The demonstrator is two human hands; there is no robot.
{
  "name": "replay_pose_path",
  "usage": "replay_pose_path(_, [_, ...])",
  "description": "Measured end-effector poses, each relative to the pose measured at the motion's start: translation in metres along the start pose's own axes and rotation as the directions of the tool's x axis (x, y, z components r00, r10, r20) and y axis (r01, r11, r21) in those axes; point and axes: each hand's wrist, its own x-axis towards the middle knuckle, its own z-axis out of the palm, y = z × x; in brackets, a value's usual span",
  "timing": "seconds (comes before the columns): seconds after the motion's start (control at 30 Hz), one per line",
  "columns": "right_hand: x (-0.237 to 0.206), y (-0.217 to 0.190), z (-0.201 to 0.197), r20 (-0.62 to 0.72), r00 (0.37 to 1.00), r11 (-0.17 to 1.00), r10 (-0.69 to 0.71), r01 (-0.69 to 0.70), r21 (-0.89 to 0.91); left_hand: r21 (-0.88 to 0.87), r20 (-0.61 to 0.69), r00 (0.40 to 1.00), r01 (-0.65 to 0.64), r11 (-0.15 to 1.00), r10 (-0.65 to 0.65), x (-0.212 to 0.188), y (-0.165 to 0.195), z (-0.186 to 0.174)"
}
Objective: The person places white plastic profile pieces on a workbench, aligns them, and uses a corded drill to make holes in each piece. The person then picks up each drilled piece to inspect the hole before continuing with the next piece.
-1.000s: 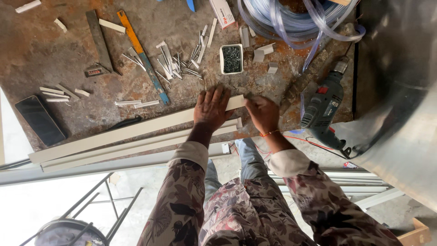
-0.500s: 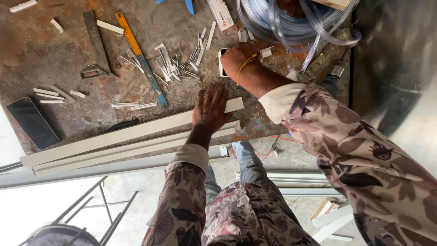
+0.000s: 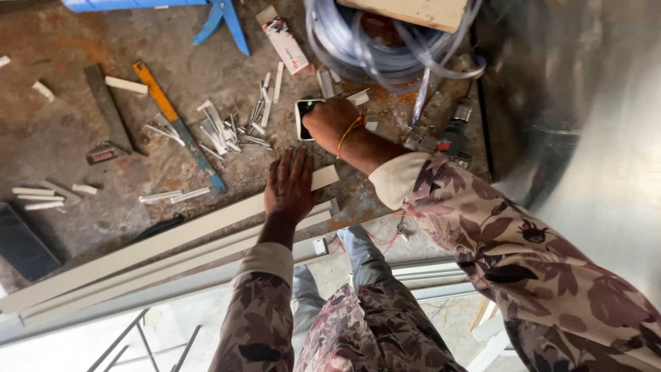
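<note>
A small dark-faced device with a white rim (image 3: 306,114) is lying on the rusty worktop (image 3: 62,145), and the person's right hand (image 3: 330,122) is resting over its right part, fingers curled down onto it; whether they are actually gripping it or only touching it, I cannot tell, since the hand is covering that side. An orange cord is circling the wrist just behind those fingers. Below them, the left hand (image 3: 290,186) is lying flat, fingers spread wide open and holding nothing, pressing down on the long white plastic strip (image 3: 172,238) near its right end; two more white strips (image 3: 158,265) are lying parallel just beneath it, toward the person. Just left of the right fingertips, a scatter of short white offcuts (image 3: 220,127) is lying in a loose heap, and further left an orange-and-blue flat tool (image 3: 177,124) is running diagonally, with a dark flat bar (image 3: 107,107) beyond it. Beyond the right fingers, a coil of clear tubing (image 3: 385,48) is sitting under a pale wooden board (image 3: 406,10), and a small red-and-white box (image 3: 284,41) is lying near it. To the right of the wrist, a power drill (image 3: 451,141) is resting at the worktop's edge. Far left of both hands, a dark phone (image 3: 24,244) is lying near the strips' other end.
</note>
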Motion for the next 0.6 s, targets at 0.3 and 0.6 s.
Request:
replay_pose_path(0.3, [-0.089,0.05,0.025,-0.645,0.662,0.781,0.381,0.142,0.608,-0.003,0.028,1.0,-0.012,1.0,0.012,0.004,0.002,0.001])
replay_pose_path(0.6, [-0.214,0.125,0.119,-0.222,0.656,0.629,0.721,-0.485,0.608,-0.019,-0.09,0.995,-0.034,0.999,0.032,0.001,-0.001,0.004])
